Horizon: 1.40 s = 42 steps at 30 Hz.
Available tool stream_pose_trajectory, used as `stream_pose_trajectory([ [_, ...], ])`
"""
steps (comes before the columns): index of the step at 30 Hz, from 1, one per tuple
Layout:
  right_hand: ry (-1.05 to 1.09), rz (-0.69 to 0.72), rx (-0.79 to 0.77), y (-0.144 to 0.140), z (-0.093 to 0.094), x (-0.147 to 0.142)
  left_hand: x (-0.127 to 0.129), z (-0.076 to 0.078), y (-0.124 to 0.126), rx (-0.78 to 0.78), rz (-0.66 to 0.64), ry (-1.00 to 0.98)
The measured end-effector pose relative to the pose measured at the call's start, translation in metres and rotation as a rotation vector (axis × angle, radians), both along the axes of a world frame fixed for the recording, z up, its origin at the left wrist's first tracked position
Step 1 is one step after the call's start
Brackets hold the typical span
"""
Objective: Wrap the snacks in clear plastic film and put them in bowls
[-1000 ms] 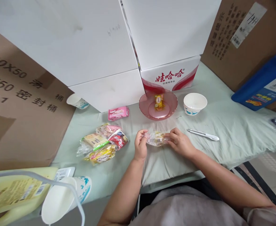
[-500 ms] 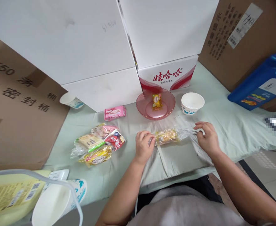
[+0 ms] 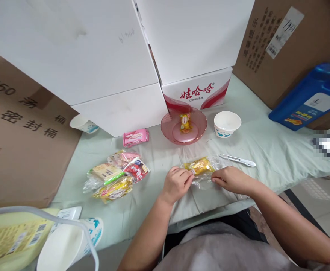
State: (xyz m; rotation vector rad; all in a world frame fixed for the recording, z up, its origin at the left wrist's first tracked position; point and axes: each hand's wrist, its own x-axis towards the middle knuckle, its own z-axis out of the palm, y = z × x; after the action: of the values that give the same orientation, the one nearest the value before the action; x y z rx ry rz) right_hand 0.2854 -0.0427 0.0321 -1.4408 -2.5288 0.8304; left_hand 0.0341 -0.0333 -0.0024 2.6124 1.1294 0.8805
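A snack in a yellow wrapper [image 3: 199, 166] lies in a clear plastic bag [image 3: 201, 182] on the cloth in front of me. My left hand [image 3: 178, 183] pinches the bag's near edge at the left, fingers closed. At the right, my right hand [image 3: 232, 181] grips the same edge between thumb and fingers. Just beyond the right hand rests a slim white tool [image 3: 237, 160], like a utility knife or pen. Behind the snack stands a pink glass bowl [image 3: 166, 130] holding another yellow-wrapped snack [image 3: 185, 122].
A paper bowl [image 3: 227, 124] stands right of the glass bowl. Left are a pink packet [image 3: 136, 138] and several wrapped snacks [image 3: 117, 175]. White boxes [image 3: 120, 116] line the back. A blue bottle [image 3: 308, 98] leans at right; a paper cup [image 3: 66, 244] lies near left.
My right hand has moved left and nearer to me, onto the bag's near edge. My left hand has shifted slightly right and nearer. The white tool now shows on the cloth.
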Motion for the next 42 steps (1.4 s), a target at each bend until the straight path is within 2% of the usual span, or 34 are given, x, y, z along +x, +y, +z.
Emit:
stream_pose_trajectory([
  [3,-0.171,-0.112,0.055,-0.004,-0.009,-0.002,-0.001,-0.005,0.003,-0.023,0.156,0.064],
  [5,-0.185,-0.173,0.135,-0.003,-0.015,-0.002,-0.001,-0.008,0.004,-0.077,0.171,0.077],
  [9,-0.001,-0.163,0.372,0.002,-0.018,-0.004,0.0,-0.013,0.006,-0.197,0.126,0.008],
  [12,0.134,-0.078,0.43,0.006,-0.02,-0.014,0.001,-0.015,0.006,-0.25,0.148,-0.081],
  [16,0.136,-0.023,0.385,0.011,-0.023,-0.028,0.0,-0.013,0.006,-0.322,0.091,-0.136],
  [19,0.09,-0.008,0.279,0.015,-0.019,-0.031,-0.003,-0.01,0.006,-0.301,0.063,-0.197],
  [23,0.134,-0.133,0.076,0.023,-0.013,-0.021,-0.008,-0.012,0.009,-0.293,0.061,-0.221],
  [25,0.139,-0.258,0.07,0.031,-0.014,-0.012,-0.007,-0.015,0.01,-0.303,0.07,-0.146],
  [27,0.115,-0.398,0.229,0.038,-0.017,-0.003,-0.005,-0.018,0.01,-0.263,0.109,-0.082],
  [29,0.124,-0.519,0.474,0.042,-0.02,0.003,-0.004,-0.017,0.01,-0.18,0.181,-0.074],
  [30,0.155,-0.542,0.576,0.042,-0.02,0.004,-0.004,-0.015,0.009,-0.128,0.217,-0.094],
  [32,0.238,-0.481,0.669,0.037,-0.018,0.001,-0.004,-0.009,0.008,-0.009,0.245,-0.166],
  [34,0.257,-0.336,0.633,0.032,-0.017,-0.006,-0.004,-0.002,0.006,0.093,0.193,-0.231],
  [36,0.185,-0.242,0.54,0.029,-0.02,-0.012,-0.003,0.002,0.004,0.11,0.098,-0.226],
  [39,0.062,-0.271,0.428,0.032,-0.032,-0.011,0.001,0.003,0.001,-0.022,-0.026,-0.135],
  [42,0.137,-0.336,0.475,0.04,-0.039,0.003,0.003,-0.002,0.001,-0.189,-0.09,-0.035],
])
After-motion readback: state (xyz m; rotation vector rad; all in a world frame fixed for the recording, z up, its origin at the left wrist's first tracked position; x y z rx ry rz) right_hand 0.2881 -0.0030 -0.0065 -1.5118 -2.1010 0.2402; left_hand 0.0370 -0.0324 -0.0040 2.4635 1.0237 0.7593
